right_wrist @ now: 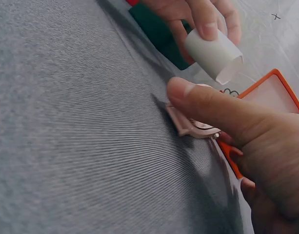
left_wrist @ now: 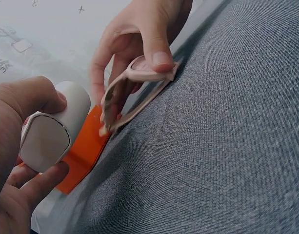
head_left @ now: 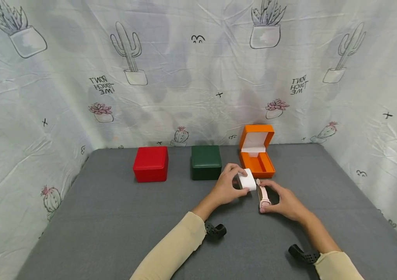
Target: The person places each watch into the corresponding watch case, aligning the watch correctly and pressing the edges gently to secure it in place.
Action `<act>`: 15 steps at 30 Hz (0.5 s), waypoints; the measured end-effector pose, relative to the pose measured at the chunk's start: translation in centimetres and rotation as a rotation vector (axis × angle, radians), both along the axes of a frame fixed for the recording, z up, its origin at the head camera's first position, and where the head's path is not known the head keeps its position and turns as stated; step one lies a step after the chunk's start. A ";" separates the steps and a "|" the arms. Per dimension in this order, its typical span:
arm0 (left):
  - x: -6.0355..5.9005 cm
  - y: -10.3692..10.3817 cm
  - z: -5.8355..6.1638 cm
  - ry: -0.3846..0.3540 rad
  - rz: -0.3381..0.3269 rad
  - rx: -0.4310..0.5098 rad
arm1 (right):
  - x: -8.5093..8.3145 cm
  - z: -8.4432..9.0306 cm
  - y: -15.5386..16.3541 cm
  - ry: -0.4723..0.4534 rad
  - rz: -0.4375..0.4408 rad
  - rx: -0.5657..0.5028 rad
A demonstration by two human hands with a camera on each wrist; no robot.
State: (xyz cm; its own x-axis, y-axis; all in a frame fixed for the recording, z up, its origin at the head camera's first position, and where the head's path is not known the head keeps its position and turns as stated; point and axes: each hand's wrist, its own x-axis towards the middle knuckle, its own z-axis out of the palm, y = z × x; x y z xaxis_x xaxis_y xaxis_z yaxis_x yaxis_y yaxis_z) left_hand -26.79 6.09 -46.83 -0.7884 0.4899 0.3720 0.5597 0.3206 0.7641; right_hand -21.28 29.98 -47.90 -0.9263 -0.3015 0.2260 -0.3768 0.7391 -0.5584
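Note:
My left hand [head_left: 229, 184] pinches a white watch cushion [head_left: 246, 180] between thumb and fingers, just in front of the orange box. Its rounded end [left_wrist: 46, 142] faces the left wrist camera. My right hand [head_left: 286, 199] grips a pink wristwatch [head_left: 264, 196] by its sides, close to the cushion but apart from it. In the left wrist view the watch strap [left_wrist: 142, 103] forms a loop with nothing inside it, and the right thumb lies on the watch by its face. The orange box [head_left: 267, 174] stands with its lid up behind both hands, its compartments showing.
A shut green box [head_left: 206, 162] stands left of the orange one, near the left hand. Further left is a shut red box [head_left: 150, 164]. A patterned curtain [head_left: 198, 77] hangs behind the grey table [head_left: 114, 225]. Black camera mounts [head_left: 216, 231] sit at both wrists.

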 end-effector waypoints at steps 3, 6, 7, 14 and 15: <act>0.1 -0.1 0.1 -0.007 0.000 -0.001 | 0.0 -0.1 -0.2 -0.028 0.002 -0.023; 0.1 -0.2 0.1 -0.017 0.000 -0.004 | -0.1 0.0 -0.3 -0.081 0.006 -0.003; 0.1 -0.2 0.2 -0.020 0.000 -0.005 | -0.2 0.1 -0.3 -0.101 0.011 0.010; 0.0 -0.2 0.3 -0.021 0.002 -0.006 | -0.7 0.6 -0.3 -0.166 0.036 0.069; 0.0 -0.2 0.3 -0.019 0.003 -0.006 | -0.6 0.6 -0.3 -0.154 0.035 0.065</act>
